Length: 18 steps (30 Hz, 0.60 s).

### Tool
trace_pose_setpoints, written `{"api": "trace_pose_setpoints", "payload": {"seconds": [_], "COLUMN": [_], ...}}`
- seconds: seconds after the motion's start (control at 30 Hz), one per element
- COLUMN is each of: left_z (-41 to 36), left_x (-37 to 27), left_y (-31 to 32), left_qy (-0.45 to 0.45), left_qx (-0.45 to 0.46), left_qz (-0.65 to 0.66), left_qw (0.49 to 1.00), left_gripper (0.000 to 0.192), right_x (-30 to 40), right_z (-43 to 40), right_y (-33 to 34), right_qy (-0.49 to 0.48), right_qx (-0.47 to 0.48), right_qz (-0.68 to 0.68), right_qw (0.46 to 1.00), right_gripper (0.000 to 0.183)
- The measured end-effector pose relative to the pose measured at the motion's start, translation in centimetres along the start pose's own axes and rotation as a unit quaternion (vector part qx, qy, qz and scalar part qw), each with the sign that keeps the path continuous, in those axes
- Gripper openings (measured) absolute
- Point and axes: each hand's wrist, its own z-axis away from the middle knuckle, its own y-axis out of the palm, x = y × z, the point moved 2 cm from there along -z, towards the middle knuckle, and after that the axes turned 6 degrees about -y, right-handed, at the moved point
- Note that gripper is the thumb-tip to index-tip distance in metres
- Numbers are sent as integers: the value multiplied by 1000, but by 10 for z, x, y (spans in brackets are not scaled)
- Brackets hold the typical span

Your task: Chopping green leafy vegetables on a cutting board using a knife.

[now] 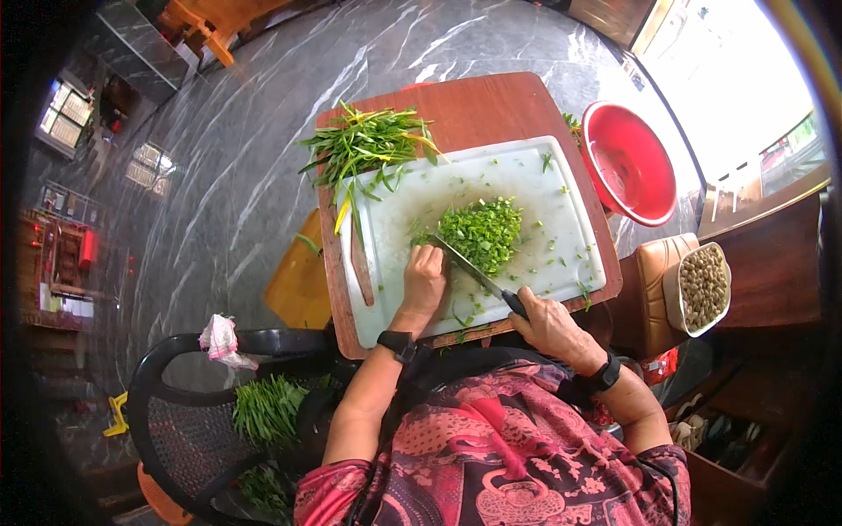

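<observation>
My right hand (552, 327) grips the dark handle of a kitchen knife (468, 266) at the near edge of a white plastic cutting board (388, 289). The blade points up and left, its tip close to my left hand (424, 276). That hand rests on the board with curled fingers on a small bunch of greens, mostly hidden under them. Right beside the blade lies a pile of chopped greens (483, 230), with scattered bits around it. Uncut leafy stems (375, 141), some yellow, lie across the board's far left corner.
The board lies on a wooden table (487, 105). At right are a red basin (628, 164) and a white container of peanuts (704, 286) on a padded seat. A black chair (191, 421) at lower left holds more greens (268, 409); a wooden stool (299, 283) stands left.
</observation>
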Motion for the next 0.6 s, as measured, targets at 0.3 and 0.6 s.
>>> {"api": "trace_pose_setpoints", "payload": {"seconds": [0.3, 0.6], "left_z": [0, -43], "left_x": [0, 8], "left_y": [-2, -35], "left_qy": [-15, 9], "left_qx": [24, -17], "left_qz": [-13, -66], "left_qw": [1000, 998], "left_gripper": [14, 15], "right_x": [-2, -4], "right_z": [-22, -16], "right_y": [16, -9], "right_qy": [-13, -19], "right_qx": [-20, -184], "right_qz": [2, 98], "right_qw": [1000, 978], "right_gripper": [27, 25]}}
